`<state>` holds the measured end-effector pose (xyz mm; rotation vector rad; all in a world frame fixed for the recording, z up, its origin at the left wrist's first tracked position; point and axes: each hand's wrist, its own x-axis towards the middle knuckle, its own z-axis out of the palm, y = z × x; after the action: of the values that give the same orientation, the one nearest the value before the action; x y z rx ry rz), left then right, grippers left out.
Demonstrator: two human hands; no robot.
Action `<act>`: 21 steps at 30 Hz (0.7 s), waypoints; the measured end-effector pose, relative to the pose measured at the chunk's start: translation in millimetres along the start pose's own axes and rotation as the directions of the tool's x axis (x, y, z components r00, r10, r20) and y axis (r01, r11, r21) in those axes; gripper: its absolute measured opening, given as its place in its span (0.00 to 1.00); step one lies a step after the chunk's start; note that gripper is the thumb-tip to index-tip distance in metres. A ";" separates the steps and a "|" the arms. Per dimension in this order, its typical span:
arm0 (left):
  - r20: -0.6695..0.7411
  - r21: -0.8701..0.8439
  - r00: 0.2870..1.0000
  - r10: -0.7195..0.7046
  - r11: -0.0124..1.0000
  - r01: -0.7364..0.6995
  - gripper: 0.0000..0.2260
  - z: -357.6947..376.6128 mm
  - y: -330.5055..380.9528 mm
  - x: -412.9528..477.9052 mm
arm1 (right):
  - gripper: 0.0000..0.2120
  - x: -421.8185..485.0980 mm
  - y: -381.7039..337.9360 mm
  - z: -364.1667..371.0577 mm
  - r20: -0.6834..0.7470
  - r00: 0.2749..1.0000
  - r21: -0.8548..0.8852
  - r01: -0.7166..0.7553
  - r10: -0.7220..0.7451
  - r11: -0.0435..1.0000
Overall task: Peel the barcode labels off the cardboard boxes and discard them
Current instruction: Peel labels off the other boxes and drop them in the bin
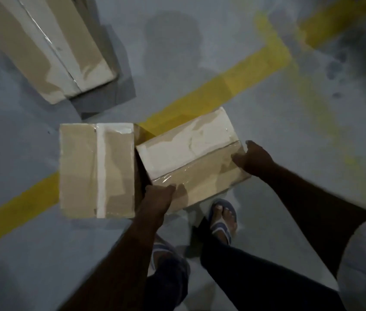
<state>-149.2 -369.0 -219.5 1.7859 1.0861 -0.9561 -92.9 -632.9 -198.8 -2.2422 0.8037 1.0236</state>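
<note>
A taped cardboard box (pixel 191 160) is tilted between my hands above the grey floor, one top flap white, the other brown under clear tape. My left hand (pixel 156 199) grips its near left corner, fingers curled over the edge. My right hand (pixel 252 157) holds its right end, thumb on top and fingers wrapped over the side. A second cardboard box (pixel 83 171) with a white tape strip stands on the floor, touching the held box on its left. No barcode label shows on either box.
A long flat cardboard carton (pixel 42 46) lies at the top left. A yellow painted line (pixel 233 79) crosses the grey floor diagonally under the boxes. My feet in blue sandals (pixel 222 217) stand just below the held box.
</note>
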 end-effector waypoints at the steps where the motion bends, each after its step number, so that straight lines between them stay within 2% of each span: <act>1: 0.015 -0.049 1.000 0.000 0.999 0.001 0.29 5.9 -2.5 11.2 | 0.31 14.0 2.1 6.9 0.018 1.000 0.043 0.001 -0.002 0.999; 4: 0.033 -0.113 0.999 0.036 0.993 -0.032 0.10 7.9 2.9 13.8 | 0.29 35.2 17.0 19.6 0.034 0.998 0.196 0.038 -0.046 0.980; 5: 0.009 -0.100 0.998 0.054 0.994 -0.053 0.10 2.7 6.7 2.9 | 0.28 39.4 28.6 20.9 0.032 0.998 0.263 0.041 -0.052 0.964; 8: -0.073 0.002 0.981 0.180 0.984 -0.180 0.27 -27.3 26.0 -55.9 | 0.23 -5.7 17.1 -11.1 -0.022 0.999 0.378 -0.023 0.034 0.925; 11: -0.032 -0.026 0.918 0.396 0.917 -0.397 0.22 -72.2 51.4 -143.2 | 0.18 -81.1 -19.2 -63.0 -0.033 0.995 0.461 -0.064 0.090 0.885; 13: -0.038 -0.031 0.885 0.463 0.885 -0.464 0.16 -109.2 68.2 -208.0 | 0.20 -128.2 -44.7 -99.5 -0.066 0.993 0.509 -0.053 0.101 0.859; 15: -0.067 -0.102 0.871 0.487 0.865 -0.491 0.17 -152.0 81.1 -273.9 | 0.23 -177.1 -80.1 -134.4 -0.100 0.991 0.548 -0.019 0.088 0.836; 18: -0.138 -0.133 0.779 0.612 0.768 -0.627 0.18 -212.1 95.2 -356.9 | 0.27 -242.9 -135.7 -175.8 -0.092 0.995 0.570 0.021 0.038 0.822; 21: -0.237 -0.022 0.599 0.765 0.612 -0.791 0.21 -269.3 107.3 -432.6 | 0.34 -305.4 -185.1 -199.7 -0.012 0.999 0.613 0.039 -0.040 0.789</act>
<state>-147.4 -286.2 294.6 1.9896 0.3365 -0.1444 -31.6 -554.6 198.0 -1.6811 0.9240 0.6144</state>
